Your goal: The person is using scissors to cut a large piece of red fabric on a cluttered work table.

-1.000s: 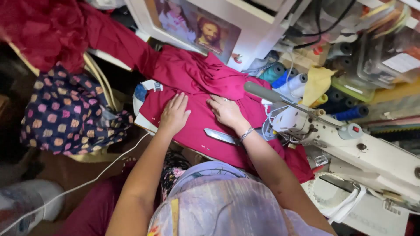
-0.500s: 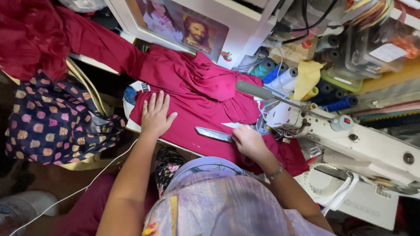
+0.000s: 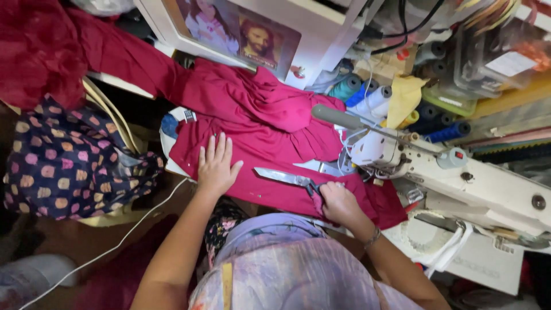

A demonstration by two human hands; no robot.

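A crimson cloth lies spread over the sewing table and bunches up toward the back. My left hand rests flat on it, fingers apart, pressing the cloth down near its left edge. My right hand closes around the dark handles of a pair of scissors. The long metal blades lie on the cloth and point left toward my left hand. A bracelet sits on my right wrist.
A white sewing machine stands at the right, with thread spools behind it. A framed picture leans at the back. A dark spotted bag hangs at the left. A white cord runs across the floor.
My right hand slid back from the middle of the cloth to the scissors' handles and gripped them. My left hand stayed flat on the cloth.
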